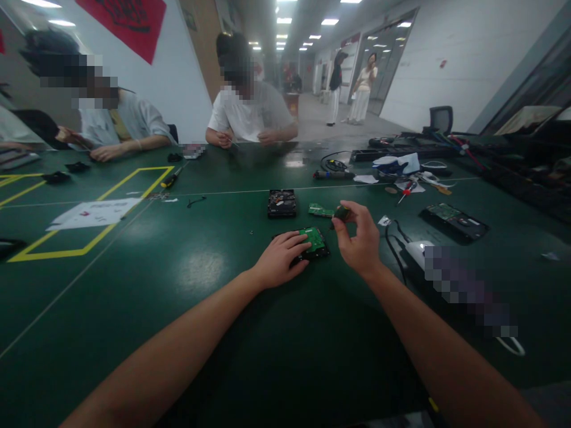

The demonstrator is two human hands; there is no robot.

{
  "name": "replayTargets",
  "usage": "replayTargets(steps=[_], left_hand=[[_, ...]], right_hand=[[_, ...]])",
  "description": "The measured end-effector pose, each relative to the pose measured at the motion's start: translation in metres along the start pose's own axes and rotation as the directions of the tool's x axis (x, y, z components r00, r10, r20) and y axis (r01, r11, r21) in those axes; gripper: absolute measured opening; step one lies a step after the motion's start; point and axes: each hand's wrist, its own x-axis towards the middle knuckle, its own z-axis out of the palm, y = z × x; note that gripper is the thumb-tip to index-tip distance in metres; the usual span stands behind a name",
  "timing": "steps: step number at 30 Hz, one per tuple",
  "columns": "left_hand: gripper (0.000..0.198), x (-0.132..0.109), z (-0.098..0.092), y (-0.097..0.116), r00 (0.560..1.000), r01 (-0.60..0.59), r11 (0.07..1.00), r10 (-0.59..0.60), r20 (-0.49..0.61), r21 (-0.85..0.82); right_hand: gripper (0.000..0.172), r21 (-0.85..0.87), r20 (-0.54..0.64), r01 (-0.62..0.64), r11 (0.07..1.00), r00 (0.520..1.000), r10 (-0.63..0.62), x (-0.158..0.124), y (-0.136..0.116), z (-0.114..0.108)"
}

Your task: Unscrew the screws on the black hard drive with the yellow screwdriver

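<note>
My left hand (282, 257) lies across a hard drive (317, 239) with a green circuit board on top. Its fingers reach over the board and the thumb is along the near side, holding the drive against the table. Just right of the drive, my right hand (359, 238) is raised, thumb and fingertips pinching a small dark green tool (341, 213) that looks like a screwdriver handle; its lower end is hard to make out. Behind that tool lies a loose green circuit board (319, 210). A second hard drive (282, 204) sits beyond my left hand.
On the right are another hard drive (455, 221), a pouch-like item with a strap (414, 252) and a red-handled screwdriver (407, 189). Cables and a cylindrical tool (333, 175) lie farther back. Left are a paper sheet (93, 213) and a yellow screwdriver (169, 179). Two people sit opposite.
</note>
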Motion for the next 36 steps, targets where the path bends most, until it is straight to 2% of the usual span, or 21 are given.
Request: replayTargets(steps=[3,5,10,16,19,24,29,36], left_hand=[[0.047,0.000,0.000,-0.001,1.000,0.000,1.000,0.000,0.003,0.010],[0.046,0.000,0.001,-0.001,1.000,-0.001,1.000,0.001,0.001,0.013],[0.048,0.000,0.001,-0.001,1.000,-0.005,1.000,0.005,-0.001,0.003],[0.048,0.000,0.000,-0.001,1.000,-0.008,1.000,0.008,-0.009,-0.011],[0.048,0.000,0.001,-0.001,1.000,-0.005,1.000,0.005,-0.007,-0.004],[0.046,0.000,0.001,-0.001,1.000,-0.007,1.000,0.007,-0.011,-0.005],[0.047,0.000,0.000,-0.001,1.000,-0.005,1.000,0.005,-0.006,-0.006],[0.047,-0.001,0.001,-0.003,1.000,-0.012,1.000,0.012,-0.003,0.004]], right_hand=[[0.045,0.089,0.063,-0.033,0.995,0.998,0.027,-0.002,0.001,0.002],[0.046,0.083,0.073,-0.034,0.996,0.997,0.028,-0.002,-0.001,0.002],[0.043,-0.035,0.025,-0.002,0.999,1.000,0.003,0.001,-0.003,-0.002],[0.044,-0.049,-0.013,0.034,0.998,0.999,-0.035,0.003,-0.007,-0.002],[0.042,-0.014,0.027,0.024,1.000,0.999,-0.024,0.002,-0.008,0.000],[0.051,0.080,0.097,-0.049,0.996,0.994,0.042,-0.002,-0.003,0.004],[0.049,-0.008,0.021,-0.030,1.000,0.999,0.030,-0.002,0.002,0.002],[0.047,-0.033,0.000,0.028,0.999,1.000,-0.028,0.001,-0.004,-0.001]])
